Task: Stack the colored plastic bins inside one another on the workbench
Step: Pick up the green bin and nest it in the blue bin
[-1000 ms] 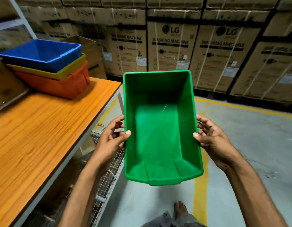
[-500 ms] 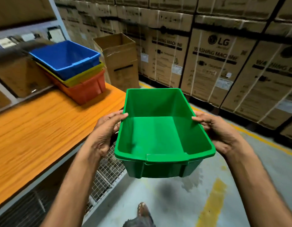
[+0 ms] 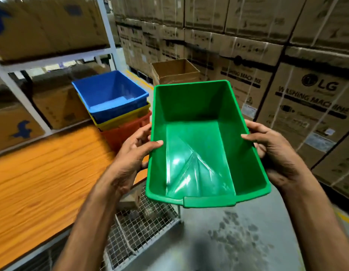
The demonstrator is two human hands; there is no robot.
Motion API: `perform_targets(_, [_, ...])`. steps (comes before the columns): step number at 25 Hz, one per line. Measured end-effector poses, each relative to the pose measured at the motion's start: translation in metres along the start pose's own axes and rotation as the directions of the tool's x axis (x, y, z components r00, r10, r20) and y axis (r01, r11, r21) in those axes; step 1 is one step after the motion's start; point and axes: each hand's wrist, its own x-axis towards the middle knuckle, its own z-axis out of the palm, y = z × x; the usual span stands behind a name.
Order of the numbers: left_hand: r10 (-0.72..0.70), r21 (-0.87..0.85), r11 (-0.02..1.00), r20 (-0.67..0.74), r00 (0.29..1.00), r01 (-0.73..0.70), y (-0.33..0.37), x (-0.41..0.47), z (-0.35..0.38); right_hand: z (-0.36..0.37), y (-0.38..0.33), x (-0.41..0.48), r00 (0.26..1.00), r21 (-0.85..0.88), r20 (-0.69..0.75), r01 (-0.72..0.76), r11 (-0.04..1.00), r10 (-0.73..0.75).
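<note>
Cardboard cartons (image 3: 306, 98) printed for washing machines wall off the far and right side of the warehouse, and an open brown box (image 3: 175, 71) stands on the floor in front of them. On my left runs the wooden workbench (image 3: 42, 173), with a white shelf rack (image 3: 52, 59) of cartons behind it. At the bench's far right end sits the stack: the blue bin (image 3: 111, 94) nested in the yellow bin (image 3: 120, 120), which is nested in the red-orange bin (image 3: 128, 133). I hold the green bin (image 3: 199, 153) in the air between both hands, its open side up and tipped toward me, so I see its glossy floor. My left hand (image 3: 132, 153) grips the left wall, thumb hooked over the rim and inside, fingers curled on the outside. My right hand (image 3: 273, 153) grips the right wall the same way. The bin hangs over the bench's near right corner and the wire mesh shelf (image 3: 142, 227) below it, just right of the stack. Its left rim covers the end of the red-orange bin from my view, and I cannot tell whether they touch. Half a second ago the stack stood well apart, up and to the left of the bin; now it is right beside it and larger. A second ago the bin hung over the concrete floor (image 3: 238, 241), clear of the bench.
</note>
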Motion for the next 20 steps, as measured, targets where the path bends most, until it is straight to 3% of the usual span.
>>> perform_targets(4, [0.025, -0.012, 1.0, -0.083, 0.996, -0.026, 0.013, 0.035, 0.007, -0.001, -0.013, 0.067, 1.0, -0.104, 0.004, -0.024, 0.994, 0.025])
perform_targets(8, [0.081, 0.097, 0.993, -0.16, 0.984, -0.066, 0.02, 0.073, 0.028, -0.008, -0.025, 0.134, 0.999, -0.379, -0.045, -0.007, 0.925, -0.011])
perform_targets(9, [0.106, 0.13, 0.988, -0.179, 0.978, -0.083, 0.022, 0.083, 0.035, -0.012, -0.028, 0.148, 0.997, -0.472, -0.052, 0.031, 0.881, -0.063])
perform_targets(11, [0.197, 0.278, 0.95, -0.184, 0.963, -0.142, 0.028, 0.101, 0.053, -0.019, -0.03, 0.169, 0.955, -0.709, -0.022, 0.194, 0.678, -0.297])
perform_targets(12, [0.292, 0.446, 0.873, -0.158, 0.943, -0.196, 0.031, 0.11, 0.062, -0.021, -0.032, 0.177, 0.908, -0.78, 0.043, 0.29, 0.554, -0.416])
perform_targets(14, [0.476, 0.799, 0.536, -0.019, 0.879, -0.273, 0.035, 0.123, 0.083, -0.021, -0.039, 0.186, 0.795, -0.777, 0.268, 0.512, 0.366, -0.545])
perform_targets(15, [0.526, 0.895, 0.347, 0.061, 0.848, -0.28, 0.037, 0.126, 0.095, -0.02, -0.043, 0.188, 0.733, -0.749, 0.398, 0.607, 0.266, -0.551])
perform_targets(17, [0.539, 0.962, 0.124, 0.14, 0.831, -0.242, 0.039, 0.126, 0.114, -0.016, -0.048, 0.191, 0.619, -0.68, 0.624, 0.731, 0.057, -0.477])
perform_targets(18, [0.546, 0.973, 0.065, 0.152, 0.824, -0.223, 0.04, 0.125, 0.119, -0.016, -0.048, 0.194, 0.586, -0.637, 0.698, 0.771, 0.018, -0.411])
perform_targets(20, [0.572, 0.982, 0.019, 0.142, 0.808, -0.186, 0.042, 0.122, 0.12, -0.017, -0.045, 0.199, 0.574, -0.577, 0.767, 0.812, 0.083, -0.285])
